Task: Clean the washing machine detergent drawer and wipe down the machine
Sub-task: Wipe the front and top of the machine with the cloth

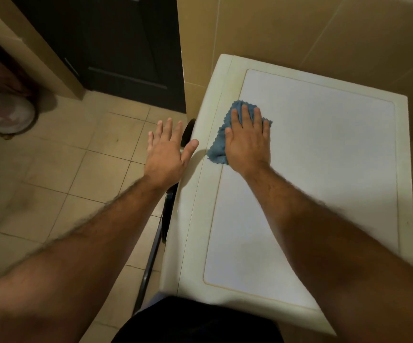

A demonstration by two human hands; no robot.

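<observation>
Person: dark shorts [200, 320] show at the bottom edge, hard against the near edge of the washing machine [311, 169].
Right forearm: it reaches from the lower right corner diagonally across the machine's top toward its far-left part.
Left forearm: it runs from the lower left up over the tiled floor [64, 169], left of the machine.
Door: a dark rim [167, 211] stands out from the machine's left side, below the left wrist.
Left hand [168, 149]: palm down with fingers spread and straight, holding nothing; it hovers just beside the machine's left edge, and the thumb tip lies over that edge. Whether the thumb touches the surface cannot be told.
Right hand [247, 139]: flat, palm down, fingers straight and slightly spread, pressing on the blue cloth [219, 147].
Cloth position: under the right hand, on the far-left part of the machine top, partly over the line between the cream border and the white panel; it sticks out past the fingertips and to the left of the hand.
Cloth look: blue, fuzzy, crumpled, with a ragged edge.
Machine top: white inner panel with rounded corners inside a yellowed cream border.
Beyond: beige wall tiles [299, 33] behind the machine, a dark door [116, 45] to the far left.
</observation>
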